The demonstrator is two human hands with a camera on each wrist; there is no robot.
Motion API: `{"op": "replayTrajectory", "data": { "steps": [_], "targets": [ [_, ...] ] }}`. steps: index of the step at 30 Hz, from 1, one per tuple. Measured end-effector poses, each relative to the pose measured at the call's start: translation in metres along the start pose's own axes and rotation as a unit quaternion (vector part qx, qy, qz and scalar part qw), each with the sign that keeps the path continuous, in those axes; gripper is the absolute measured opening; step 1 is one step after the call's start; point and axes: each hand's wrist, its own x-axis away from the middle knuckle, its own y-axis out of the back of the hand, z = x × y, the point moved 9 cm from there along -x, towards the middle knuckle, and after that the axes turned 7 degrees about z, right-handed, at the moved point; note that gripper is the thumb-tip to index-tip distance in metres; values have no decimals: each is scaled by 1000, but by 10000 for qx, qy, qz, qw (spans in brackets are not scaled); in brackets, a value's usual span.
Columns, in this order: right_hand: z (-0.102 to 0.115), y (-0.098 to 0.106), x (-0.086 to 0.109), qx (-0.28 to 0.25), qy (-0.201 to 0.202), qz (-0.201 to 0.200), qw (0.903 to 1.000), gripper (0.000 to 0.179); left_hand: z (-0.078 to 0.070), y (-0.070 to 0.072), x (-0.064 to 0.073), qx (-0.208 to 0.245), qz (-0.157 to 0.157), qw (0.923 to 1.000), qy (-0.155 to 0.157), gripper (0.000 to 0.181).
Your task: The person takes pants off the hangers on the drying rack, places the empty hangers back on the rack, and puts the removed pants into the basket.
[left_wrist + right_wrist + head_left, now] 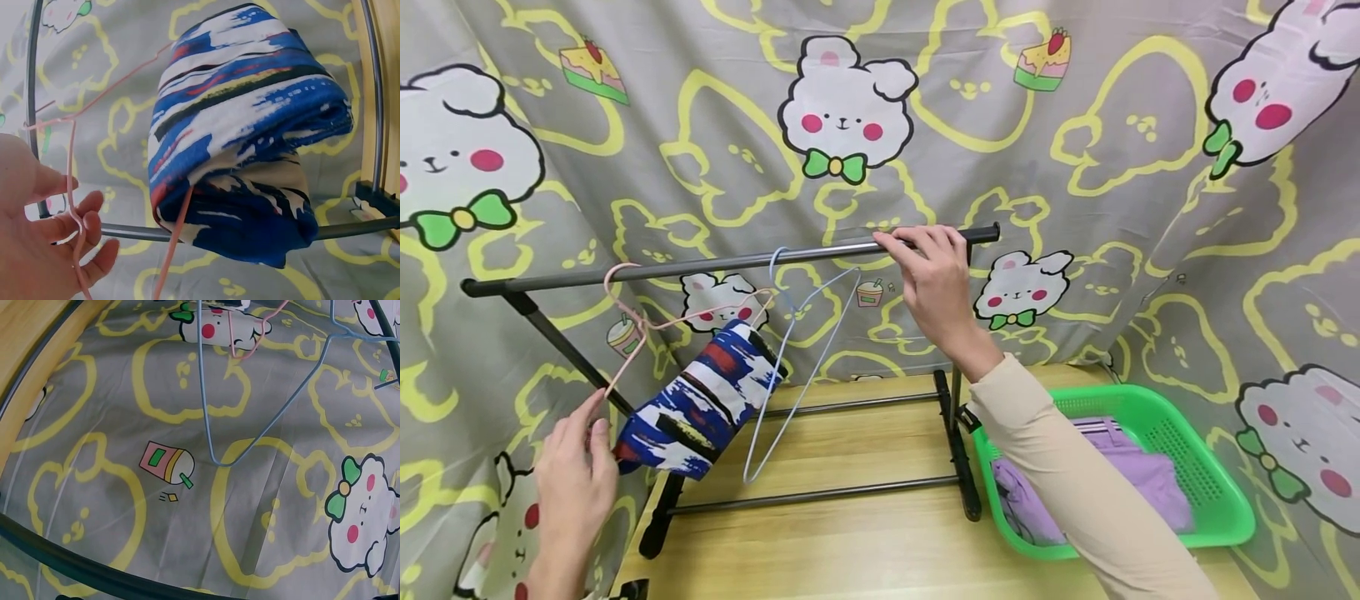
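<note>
My left hand (pixel 576 467) pinches one end of a pink wire hanger (pixel 640 320) between thumb and fingers. A folded garment (pixel 703 400) with blue, white, red and black streaks hangs over this hanger, its layers bunched in the left wrist view. The pink hook goes over the rail (pixel 835 250) of a dark metal clothes rack. To its right a bare blue hanger (pixel 792 310) hangs from the same rail, turned at an angle. My right hand (pixel 936 279) grips the rail near its right end, with fingers curled over the top.
A green basket (pixel 1232 500) with purple clothing (pixel 1142 475) in it stands right of the rack, partly behind my right sleeve (pixel 1060 450). The rack's feet stand on a wooden tabletop (pixel 820 542). A grey curtain (pixel 715 208) with cartoon prints surrounds the table's back and sides.
</note>
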Motion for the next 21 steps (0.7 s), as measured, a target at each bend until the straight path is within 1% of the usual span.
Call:
{"op": "replayTrajectory", "data": {
  "steps": [3, 7, 9, 13, 17, 21],
  "targets": [
    [-1, 0, 0, -11, -12, -42, 10000, 30, 0, 0, 1, -95, -39, 9999, -97, 36],
    [-1, -2, 1, -38, -4, -81, 10000, 30, 4, 0, 4, -220, -42, 9997, 25, 31],
    [-1, -3, 1, -37, 5, -79, 10000, 30, 8, -1, 6, -282, 10, 9994, 179, 26],
    [-1, -4, 2, -36, 9, -98, 9999, 30, 18, -4, 11, -345, 261, 9973, 593, 21],
    [-1, -4, 2, -3, 23, -101, 9999, 30, 28, -9, 17, -274, 560, 9932, 984, 24],
    [-1, -2, 2, 50, 8, -106, 9999, 30, 33, -14, 20, -137, 736, 9887, 1299, 31]
  ]
}}
